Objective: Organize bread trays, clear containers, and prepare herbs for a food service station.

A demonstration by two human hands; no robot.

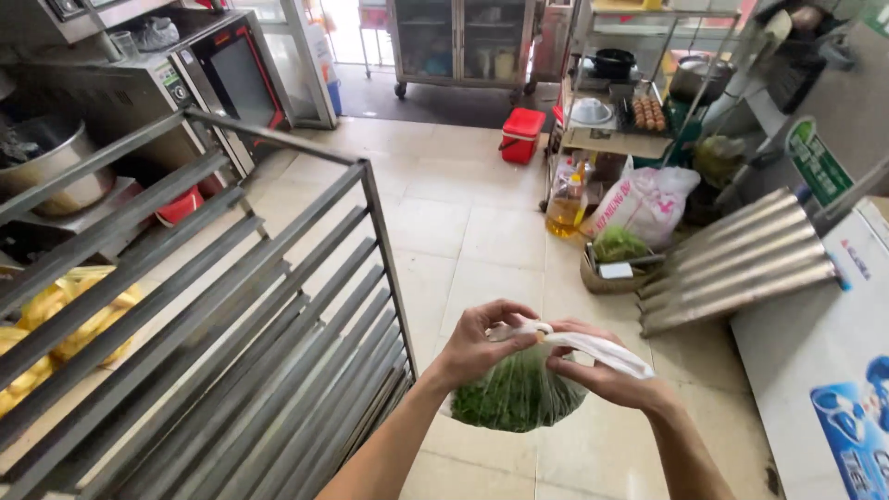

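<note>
One clear plastic bag point(519, 393) of green herbs — bulging, neck twisted white — held over the tiled floor point(463, 222), near centre. Left hand point(482, 343) and right hand point(602, 370) both pinch the neck closed.

1. We see a thin, clear plastic bag point(519, 389), slightly glossy, with leafy greens point(514, 400) showing through it.
2. We see a rack point(231, 306) of dull grey metal bars.
3. We see a floor point(463, 231) of smooth, pale, faintly shiny tiles.
</note>
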